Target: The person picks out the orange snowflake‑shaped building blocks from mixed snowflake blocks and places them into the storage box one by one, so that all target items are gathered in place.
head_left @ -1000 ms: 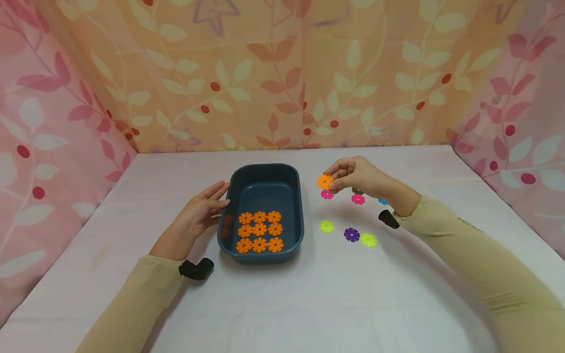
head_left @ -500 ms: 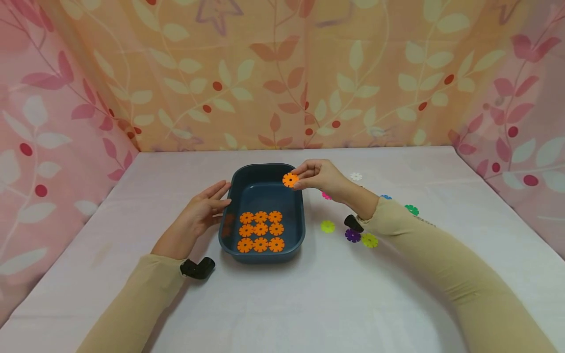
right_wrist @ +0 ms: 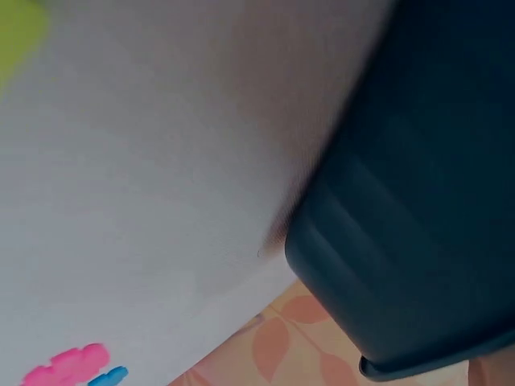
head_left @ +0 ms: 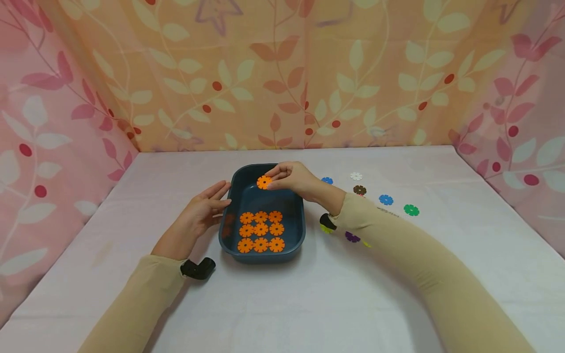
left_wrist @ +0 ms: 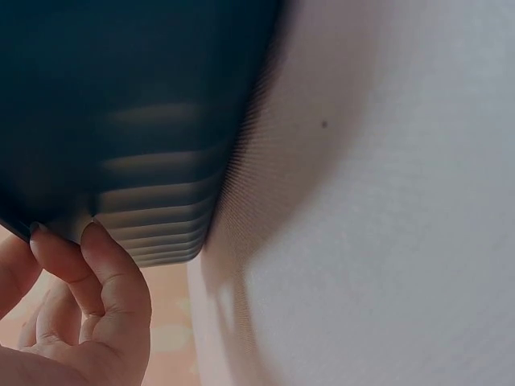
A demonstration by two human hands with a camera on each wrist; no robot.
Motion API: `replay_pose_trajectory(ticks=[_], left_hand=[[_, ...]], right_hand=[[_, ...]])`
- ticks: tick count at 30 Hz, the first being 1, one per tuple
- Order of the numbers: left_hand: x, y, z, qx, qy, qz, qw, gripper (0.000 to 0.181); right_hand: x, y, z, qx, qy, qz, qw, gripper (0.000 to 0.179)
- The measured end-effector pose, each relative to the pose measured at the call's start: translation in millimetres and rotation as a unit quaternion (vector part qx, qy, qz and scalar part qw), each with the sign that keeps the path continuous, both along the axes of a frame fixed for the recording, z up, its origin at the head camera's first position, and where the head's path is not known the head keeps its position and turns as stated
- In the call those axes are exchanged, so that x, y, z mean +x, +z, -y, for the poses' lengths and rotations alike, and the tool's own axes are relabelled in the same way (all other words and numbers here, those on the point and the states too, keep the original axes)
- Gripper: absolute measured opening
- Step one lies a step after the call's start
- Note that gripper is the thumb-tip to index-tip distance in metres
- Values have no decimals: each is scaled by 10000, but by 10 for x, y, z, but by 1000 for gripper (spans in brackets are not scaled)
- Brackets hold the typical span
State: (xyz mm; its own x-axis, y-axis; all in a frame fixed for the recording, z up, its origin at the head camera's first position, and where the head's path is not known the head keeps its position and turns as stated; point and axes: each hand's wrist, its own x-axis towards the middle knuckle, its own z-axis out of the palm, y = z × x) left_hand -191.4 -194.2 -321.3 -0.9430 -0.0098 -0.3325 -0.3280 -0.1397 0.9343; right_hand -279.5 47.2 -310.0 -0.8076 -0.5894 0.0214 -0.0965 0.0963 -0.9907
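A dark blue-grey rectangular tray [head_left: 301,215] stands on the table with rows of orange snowflake building discs [head_left: 261,229] in its near half. My left hand [head_left: 196,215] holds the tray's left side at the rim; the left wrist view shows curled fingers [left_wrist: 117,273] against its outer wall. Above the far part of the tray, my right hand [head_left: 293,179] pinches one orange snowflake disc [head_left: 264,183] between thumb and fingers. The right wrist view shows the tray's outer wall [right_wrist: 402,201], while the held disc is out of sight there.
Right of the tray lie loose snowflake discs: blue [head_left: 386,200], green [head_left: 411,210], brown [head_left: 359,189], white [head_left: 356,176] and purple [head_left: 351,237]. A pink disc [right_wrist: 68,366] shows in the right wrist view. My right sleeve [head_left: 410,245] partly covers some. Patterned curtains [head_left: 282,73] enclose the table.
My right hand has carried the orange disc leftward from the loose discs, across the tray's right rim, to above its far part. The left hand stays at the tray's left side.
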Motion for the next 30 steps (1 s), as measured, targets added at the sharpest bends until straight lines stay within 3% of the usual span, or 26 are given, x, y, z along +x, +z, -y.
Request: replay_pose_trajectory(ticks=[8,15,20,30], left_hand=[[-13,6,17,8,27,44,10000,67],[7,20,3,95,-48,-3,9999,68],[13,22,5,139,-61,-24,9999,68],[1,14,-2,191,-59,-19,9998,68]], right_hand=[[-133,-35,204,681,521,20,9963,32],[-226,-67,349,1597,952,-127,9825,32],[-271,-102,428,1868,1256,-140,9742,34],[-302,-154,473,2357,1269,-117,9634,31]])
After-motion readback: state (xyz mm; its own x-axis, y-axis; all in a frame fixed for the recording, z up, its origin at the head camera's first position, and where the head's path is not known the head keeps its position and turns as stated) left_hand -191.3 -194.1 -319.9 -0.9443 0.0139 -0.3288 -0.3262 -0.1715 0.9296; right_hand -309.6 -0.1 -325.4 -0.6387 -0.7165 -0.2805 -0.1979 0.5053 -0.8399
